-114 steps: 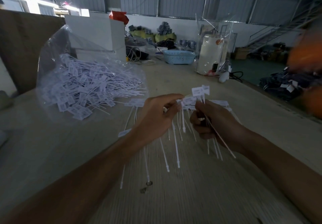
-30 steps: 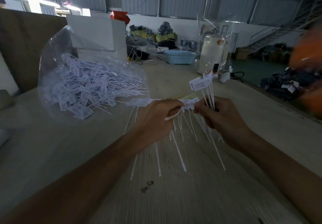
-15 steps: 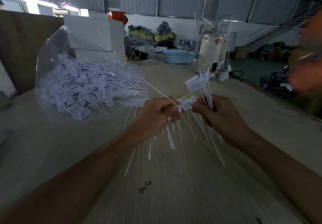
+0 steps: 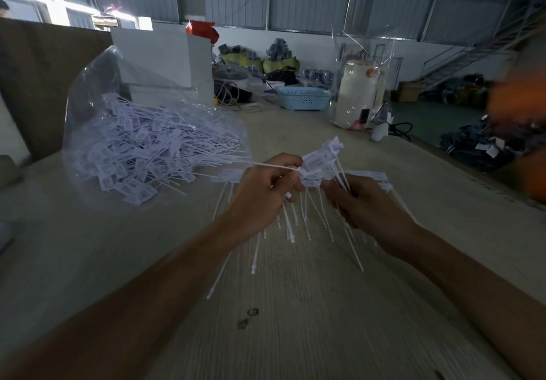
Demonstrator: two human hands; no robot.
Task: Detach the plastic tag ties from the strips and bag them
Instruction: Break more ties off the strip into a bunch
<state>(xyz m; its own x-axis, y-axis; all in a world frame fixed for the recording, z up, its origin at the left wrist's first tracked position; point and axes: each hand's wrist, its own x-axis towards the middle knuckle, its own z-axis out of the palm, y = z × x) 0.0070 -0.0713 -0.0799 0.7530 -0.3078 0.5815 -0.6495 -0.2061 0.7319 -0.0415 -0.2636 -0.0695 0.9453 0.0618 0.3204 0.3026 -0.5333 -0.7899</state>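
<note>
Detaching step. Left hand (image 4: 260,199) pinching strip (image 4: 313,172); right hand (image 4: 363,205) curled around loose tag ties (image 4: 325,152), above bench (image 4: 295,335). Next, probably: snap off, carry to clear bag (image 4: 97,90) far left.

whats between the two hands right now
In the head view, a white strip with tag ties still on it bridges the gap between the left hand and the right hand, its ties hanging down toward the table.

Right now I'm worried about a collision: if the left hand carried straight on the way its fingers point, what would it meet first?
Probably the bunch of tag ties pinched in the right hand; the left hand points right at it, though depth is unclear.
</note>
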